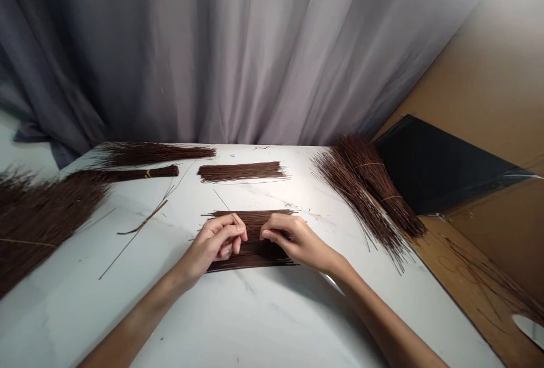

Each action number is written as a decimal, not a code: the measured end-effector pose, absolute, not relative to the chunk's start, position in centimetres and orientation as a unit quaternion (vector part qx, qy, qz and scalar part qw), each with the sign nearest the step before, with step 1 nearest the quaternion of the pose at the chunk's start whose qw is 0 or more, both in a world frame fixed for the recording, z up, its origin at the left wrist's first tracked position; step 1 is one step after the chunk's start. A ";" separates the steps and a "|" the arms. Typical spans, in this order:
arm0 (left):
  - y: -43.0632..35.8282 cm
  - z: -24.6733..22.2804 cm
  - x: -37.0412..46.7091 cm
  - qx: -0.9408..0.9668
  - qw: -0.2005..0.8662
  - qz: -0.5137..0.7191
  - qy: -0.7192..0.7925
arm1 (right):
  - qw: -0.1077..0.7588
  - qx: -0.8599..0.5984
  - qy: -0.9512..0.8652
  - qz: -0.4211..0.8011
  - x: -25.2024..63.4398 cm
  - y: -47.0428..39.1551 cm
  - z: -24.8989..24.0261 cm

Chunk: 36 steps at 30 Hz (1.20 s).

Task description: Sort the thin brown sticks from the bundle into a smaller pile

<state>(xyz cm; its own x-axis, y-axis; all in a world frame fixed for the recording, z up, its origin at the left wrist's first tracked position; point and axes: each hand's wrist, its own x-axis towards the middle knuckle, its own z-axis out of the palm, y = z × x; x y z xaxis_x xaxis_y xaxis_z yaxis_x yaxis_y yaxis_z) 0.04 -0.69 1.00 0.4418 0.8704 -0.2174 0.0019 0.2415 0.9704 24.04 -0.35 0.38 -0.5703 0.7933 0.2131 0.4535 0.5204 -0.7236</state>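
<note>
Dark brown thin twigs (pixel 255 265) lie side by side in a flat layer, running left to right in front of me. My left hand (pixel 223 236) is over the left part of this layer, its fingers curled and the thumb pressed against the index finger. Over the right part, my right hand (pixel 287 233) pinches thumb and index finger together. A small gap separates the two hands. Whatever may be between the fingertips is too thin to make out. Both hands hide part of the twigs beneath them.
Behind the layer lies a smaller trimmed stack of twigs (pixel 242 171). Tied bundles (pixel 374 178) lie at the right edge, and a large bundle (pixel 38 221) at the left. Loose twigs and a brown strip (pixel 144 222) rest on the white table (pixel 204 322). A grey curtain (pixel 255 51) hangs behind.
</note>
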 end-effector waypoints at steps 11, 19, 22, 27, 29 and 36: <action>-0.2 0.1 0.2 0.601 0.570 0.350 0.438 | 0.328 -0.392 -0.850 0.130 25.3 0.5 0.4; -0.3 0.0 0.0 0.630 0.575 0.299 0.428 | 0.308 -0.421 -0.853 0.031 25.7 0.9 0.6; -0.2 -0.2 0.0 0.621 0.583 0.292 0.436 | 0.286 -0.416 -0.863 0.035 26.0 0.8 0.7; -0.2 -0.8 0.4 0.610 0.589 0.298 0.438 | 0.279 -0.419 -0.864 0.004 25.5 0.2 0.9; -0.4 -1.2 0.6 0.603 0.594 0.299 0.441 | 0.295 -0.409 -0.862 -0.058 24.4 -0.3 1.0; -0.7 -2.2 0.8 0.653 0.536 0.307 0.438 | 0.231 -0.341 -0.890 -0.195 20.5 -1.4 0.8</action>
<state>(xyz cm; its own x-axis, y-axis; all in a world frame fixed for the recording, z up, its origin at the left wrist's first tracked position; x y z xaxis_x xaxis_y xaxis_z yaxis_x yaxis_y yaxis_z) 0.85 -0.69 -2.16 0.4283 0.9010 -0.0687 0.2428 -0.0415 0.9692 20.49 -1.40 0.83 -0.6602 0.5175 0.5444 0.6978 0.6908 0.1896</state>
